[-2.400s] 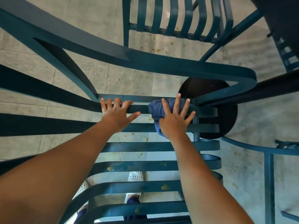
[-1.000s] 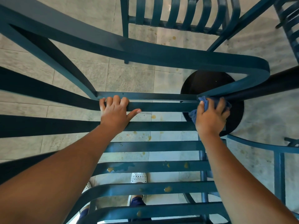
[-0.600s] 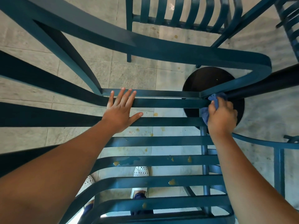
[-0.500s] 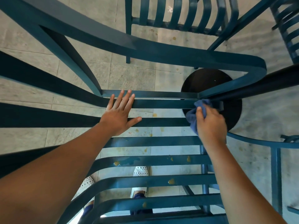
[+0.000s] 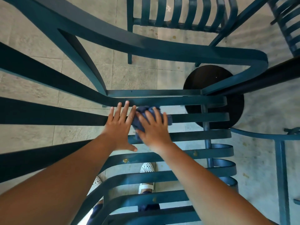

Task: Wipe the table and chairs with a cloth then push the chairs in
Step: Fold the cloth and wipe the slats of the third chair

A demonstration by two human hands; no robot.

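Centre of frame: the right hand [image 5: 154, 129], fingers [image 5: 150, 116] spread flat, presses the blue cloth [image 5: 141, 122] onto a seat slat [image 5: 199, 117] of the teal chair [image 5: 162, 47]. The left hand [image 5: 119, 127], fingers extended and released, braces just beside it. Wiping is best done along each slat's length, including the yellowish spots [image 5: 125, 160] on lower slats.

- The right hand [image 5: 154, 127] lies flat with spread fingers on a bunched blue cloth [image 5: 141, 122], pressing it onto a slat of the teal chair [image 5: 199, 118].
- The left hand [image 5: 120, 127], fingers straight, rests on the slats just at the cloth's 9 o'clock.
- A round black base [image 5: 209, 77] sits on the tiled floor [image 5: 134, 75] at 2 o'clock of the hands.
- White shoes [image 5: 146, 168] show between slats at 6 o'clock.
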